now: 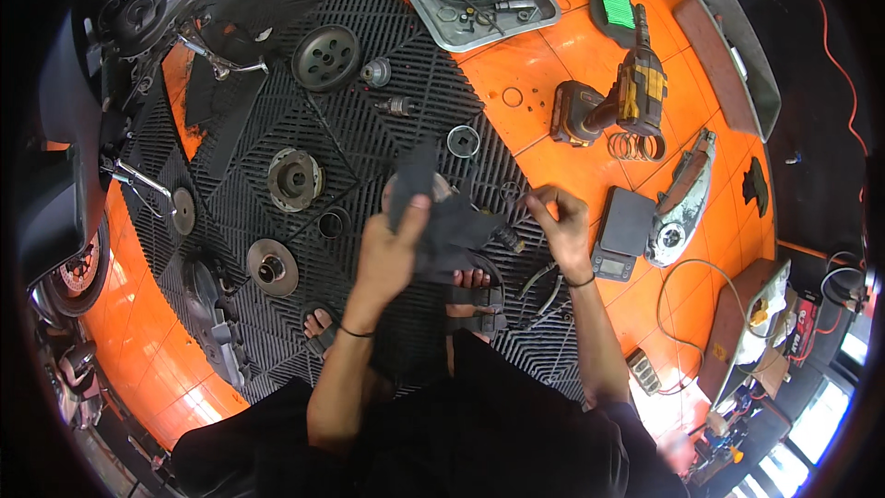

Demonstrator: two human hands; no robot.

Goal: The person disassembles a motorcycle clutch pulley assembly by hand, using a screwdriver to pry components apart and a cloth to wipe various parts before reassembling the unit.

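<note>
My left hand (387, 254) is closed around a black cloth (447, 231), thumb on top, over the ribbed mat. Part of a round metal piece (441, 186) shows behind the cloth; whether the hand also grips it is hidden. To the right, my right hand (564, 221) is raised with thumb and forefinger pinched together. What they hold, if anything, is too small to make out. Beyond the cloth lies a metal ring-shaped cup (463, 141). A pair of pliers (539, 288) rests below my right hand.
On the black mat (369, 143) lie a clutch bell (326, 58), a round hub (296, 180) and a pulley disc (273, 267). A parts tray (452, 37) stands at the far side. Right are an impact wrench (636, 88), a spring (636, 147) and a digital scale (625, 221).
</note>
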